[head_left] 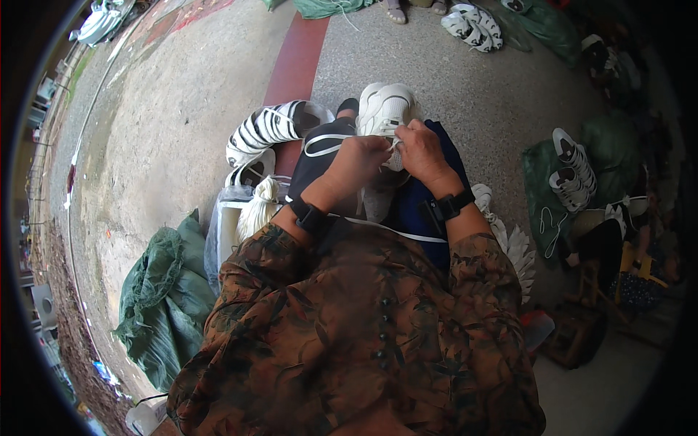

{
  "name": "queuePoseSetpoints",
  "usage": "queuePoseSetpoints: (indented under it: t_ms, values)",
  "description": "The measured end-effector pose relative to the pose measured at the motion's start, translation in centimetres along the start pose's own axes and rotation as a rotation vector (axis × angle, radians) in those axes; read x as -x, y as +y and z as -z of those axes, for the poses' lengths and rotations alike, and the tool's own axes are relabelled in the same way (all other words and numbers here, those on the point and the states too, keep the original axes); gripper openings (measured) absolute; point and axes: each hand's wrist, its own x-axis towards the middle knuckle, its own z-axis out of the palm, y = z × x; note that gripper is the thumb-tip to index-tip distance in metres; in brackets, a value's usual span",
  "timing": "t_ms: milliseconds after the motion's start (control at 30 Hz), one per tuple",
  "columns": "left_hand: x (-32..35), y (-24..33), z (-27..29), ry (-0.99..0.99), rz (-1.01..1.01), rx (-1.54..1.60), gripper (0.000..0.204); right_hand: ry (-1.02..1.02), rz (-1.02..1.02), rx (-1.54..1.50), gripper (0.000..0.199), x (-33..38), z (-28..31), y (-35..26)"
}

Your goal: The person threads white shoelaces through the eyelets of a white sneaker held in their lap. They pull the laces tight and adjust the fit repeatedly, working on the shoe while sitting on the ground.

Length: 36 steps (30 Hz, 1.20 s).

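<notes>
White shoe (387, 109) on lap, laces pinched between left hand (358, 161), right hand (419, 149)

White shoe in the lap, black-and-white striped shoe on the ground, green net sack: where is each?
white shoe (389, 107), head view, on its toe cap.
black-and-white striped shoe (265, 128), head view, on its striped side.
green net sack (163, 298), head view, on its bunched middle.

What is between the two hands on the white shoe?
In the head view, a thin white lace runs between the left hand and right hand, just over the white shoe. Nothing else sits there.
</notes>
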Motion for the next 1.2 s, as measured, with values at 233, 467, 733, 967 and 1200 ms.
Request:
queuePoseSetpoints:
  t_ms: [233, 467, 733, 967, 1200]
  values:
    - [-1.5, -2.9, -0.8, 0.084, -0.15, -0.215, 0.014, -0.028, -0.014, -0.001, 0.005, -0.3, -1.4, 0.7]
    - [-3.2, -3.0, -2.0, -0.01, -0.16, -0.746, 0.015, 0.044, -0.138, -0.315, 0.011, 0.2, -1.7, 2.1]
    - [-4.8, -1.4, -2.9, 0.004, 0.035, -0.83, 0.021, 0.139, -0.09, -0.277, 0.007, 0.9, -1.8, 1.5]
    - [-4.5, -4.0, -4.4, 0.19, -0.109, -0.741, 0.019, 0.116, -0.426, -0.689, 0.008, 0.7, -1.2, 1.8]
    - [-4.6, -5.3, -5.3, 0.23, -0.233, -0.902, 0.008, -0.008, -0.405, -0.654, 0.006, -0.1, -0.7, 2.0]
